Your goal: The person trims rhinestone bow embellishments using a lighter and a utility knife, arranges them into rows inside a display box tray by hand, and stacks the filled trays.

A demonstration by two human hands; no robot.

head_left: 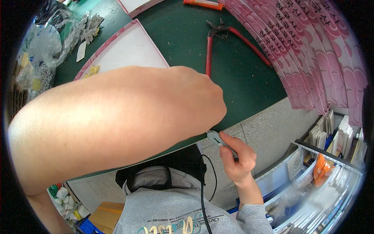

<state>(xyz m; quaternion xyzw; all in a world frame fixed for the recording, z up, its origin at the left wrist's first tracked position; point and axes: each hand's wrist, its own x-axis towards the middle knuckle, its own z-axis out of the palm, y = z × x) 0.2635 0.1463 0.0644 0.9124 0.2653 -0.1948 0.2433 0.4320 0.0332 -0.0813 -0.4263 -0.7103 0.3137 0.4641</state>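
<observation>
My left forearm stretches across the middle of the view, over the green table [249,89]. The back of my left hand [198,97] faces up, with its fingers hidden below it. Near the table's front edge, my right hand [238,158] pinches a small grey-green handled tool [216,138] between thumb and fingers. The tool's tip lies close to the underside of my left hand; whether they touch is hidden. A white tray with pink edges [132,50] sits partly behind my left arm, with a gold piece [92,71] at its left side.
Red-handled pliers [209,54] lie open beyond my left hand, near an orange tool [203,4]. Stacked pink printed sheets [307,58] fill the right. Plastic bags [46,43] and silvery pieces [92,27] lie left. Storage bins [300,183] stand lower right, a cardboard box [107,216] lower left.
</observation>
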